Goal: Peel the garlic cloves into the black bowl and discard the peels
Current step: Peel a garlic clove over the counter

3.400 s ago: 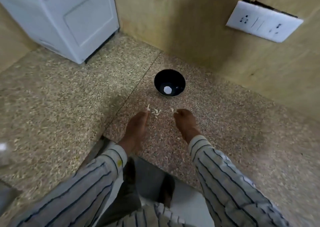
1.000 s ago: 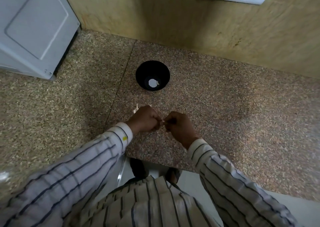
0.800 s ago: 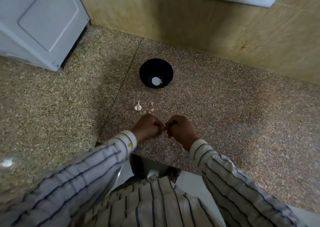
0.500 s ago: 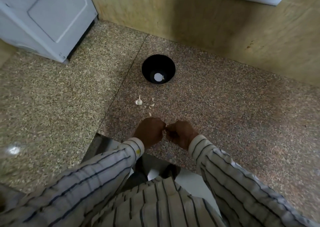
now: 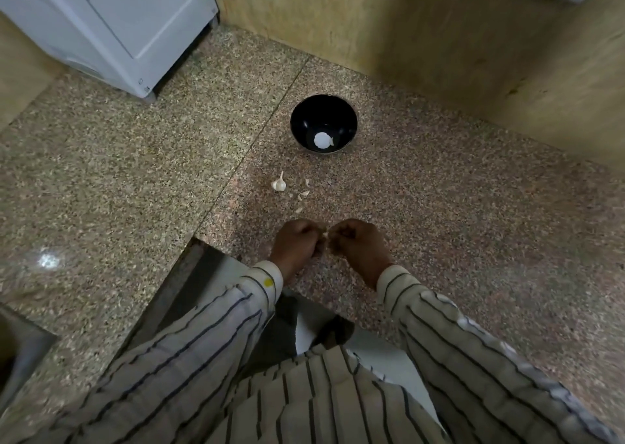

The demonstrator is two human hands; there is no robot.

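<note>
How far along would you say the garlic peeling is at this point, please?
Early on. The black bowl holds one small pale piece beside its bright glare spot. Left hand and right hand pinch a clove between them. Left: the partial garlic bulb and the loose bits on the countertop.

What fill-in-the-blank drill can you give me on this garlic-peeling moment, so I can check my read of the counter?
1. The bowl standing near the wall is ____ in colour.
2. The garlic piece with a pointed tip lies on the counter to the ____ of the small peel scraps.
3. The left hand and right hand together pinch a small ____ bit.
4. Both sleeves show a ____ pattern.

Missing words: black; left; white; striped
</note>
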